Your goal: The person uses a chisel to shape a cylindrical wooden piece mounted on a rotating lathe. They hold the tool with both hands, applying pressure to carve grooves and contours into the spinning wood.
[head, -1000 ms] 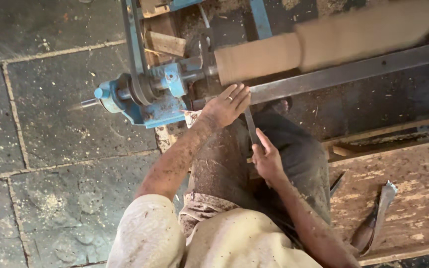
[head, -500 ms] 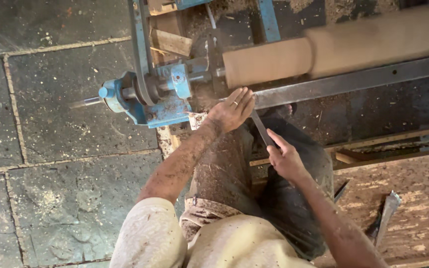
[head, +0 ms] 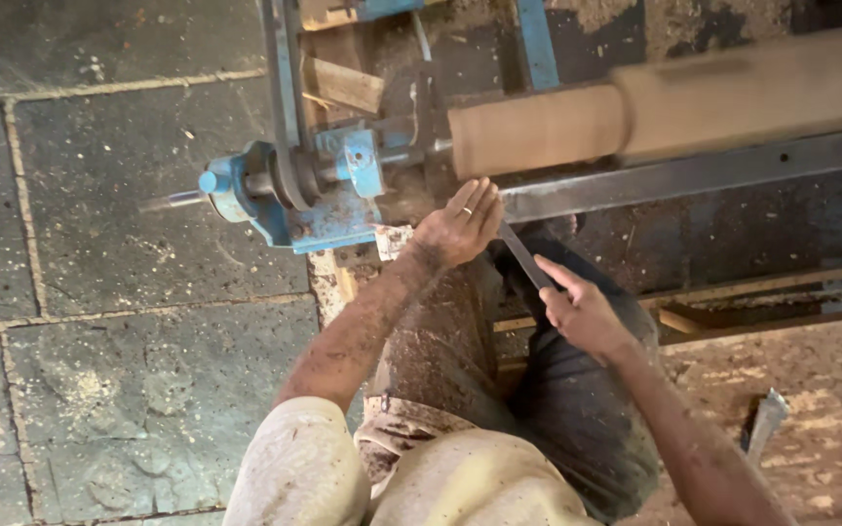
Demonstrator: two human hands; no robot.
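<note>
A long round wooden workpiece is mounted on a blue lathe and looks blurred, as if spinning. My left hand rests flat on the grey metal tool rest, fingers laid over the front end of a flat metal chisel. My right hand grips the chisel's back end, lower and to the right. The blade tip is hidden under my left fingers, close to the narrower left end of the wood.
A belt and blue frame bars rise behind the lathe head. Grey stone floor slabs dusted with wood chips lie on the left. A sawdust-covered wooden board with a metal tool on it sits at lower right.
The view has shifted slightly, so lathe and hands sit a bit further right and lower. Both hands keep their hold on the chisel at the rest.
</note>
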